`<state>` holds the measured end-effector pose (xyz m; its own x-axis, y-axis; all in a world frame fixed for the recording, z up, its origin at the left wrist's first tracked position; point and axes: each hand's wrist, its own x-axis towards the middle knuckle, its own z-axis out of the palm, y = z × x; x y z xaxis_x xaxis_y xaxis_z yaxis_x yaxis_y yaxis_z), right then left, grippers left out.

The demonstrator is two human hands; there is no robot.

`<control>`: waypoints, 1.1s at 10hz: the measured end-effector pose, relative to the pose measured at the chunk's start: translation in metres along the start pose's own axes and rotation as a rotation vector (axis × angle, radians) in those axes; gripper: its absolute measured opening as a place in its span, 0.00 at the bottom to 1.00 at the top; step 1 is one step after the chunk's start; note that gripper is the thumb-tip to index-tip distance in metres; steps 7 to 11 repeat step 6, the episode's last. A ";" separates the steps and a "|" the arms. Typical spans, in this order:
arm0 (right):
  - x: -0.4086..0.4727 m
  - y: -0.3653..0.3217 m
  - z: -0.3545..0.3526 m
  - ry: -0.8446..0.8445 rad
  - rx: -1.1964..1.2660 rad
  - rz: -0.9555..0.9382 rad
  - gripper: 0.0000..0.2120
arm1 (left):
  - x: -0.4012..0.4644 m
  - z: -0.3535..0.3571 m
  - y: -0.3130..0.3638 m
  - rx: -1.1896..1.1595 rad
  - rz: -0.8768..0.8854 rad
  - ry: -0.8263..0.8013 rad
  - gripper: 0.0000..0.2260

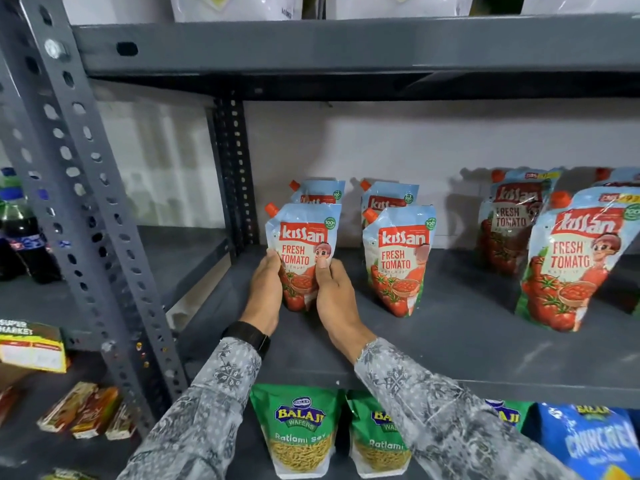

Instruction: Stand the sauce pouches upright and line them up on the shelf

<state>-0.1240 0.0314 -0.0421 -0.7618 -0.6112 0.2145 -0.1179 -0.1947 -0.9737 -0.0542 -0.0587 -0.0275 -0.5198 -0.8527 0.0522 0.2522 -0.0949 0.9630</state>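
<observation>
Both my hands are on one light-blue and red plastic tomato ketchup pouch with an orange corner cap (300,252), which stands upright at the left end of the dark grey metal shelf (450,344). My left hand (266,289) is wrapped around its left edge, fingers closed against the side. My right hand (334,296) clamps the right edge, thumb pressed flat on the front print. The pouch base rests on the shelf surface.

Directly behind it stands a second matching pouch (320,192), mostly hidden; only its top and cap show. To the right, apart from the held one, a third pouch (398,261) stands upright with a fourth (389,195) close behind it.

Further right, well apart, a larger ketchup pouch (571,265) leans to the left, with another large one (512,220) behind it.

Black wrist band (247,336) on my left wrist. Green snack bags (298,427) sit on the shelf below.
</observation>
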 end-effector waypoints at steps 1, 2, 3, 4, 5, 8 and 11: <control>-0.002 0.001 -0.001 -0.001 -0.006 0.010 0.17 | -0.001 -0.001 -0.002 0.001 0.035 -0.007 0.19; -0.002 -0.001 -0.001 -0.009 -0.006 0.019 0.16 | -0.001 0.000 -0.003 0.009 0.047 -0.014 0.18; -0.005 -0.003 -0.001 -0.006 -0.007 0.012 0.18 | -0.001 -0.001 -0.004 0.011 0.065 -0.017 0.17; -0.007 -0.006 -0.004 -0.008 -0.042 0.030 0.16 | -0.005 0.001 -0.004 0.047 0.095 -0.001 0.18; -0.013 -0.012 -0.011 -0.031 -0.051 0.049 0.18 | -0.010 0.000 0.000 0.042 0.128 0.056 0.22; -0.026 -0.008 -0.032 -0.054 -0.081 0.079 0.30 | -0.022 -0.007 0.006 -0.037 0.106 0.166 0.25; -0.026 -0.008 -0.032 -0.054 -0.081 0.079 0.30 | -0.022 -0.007 0.006 -0.037 0.106 0.166 0.25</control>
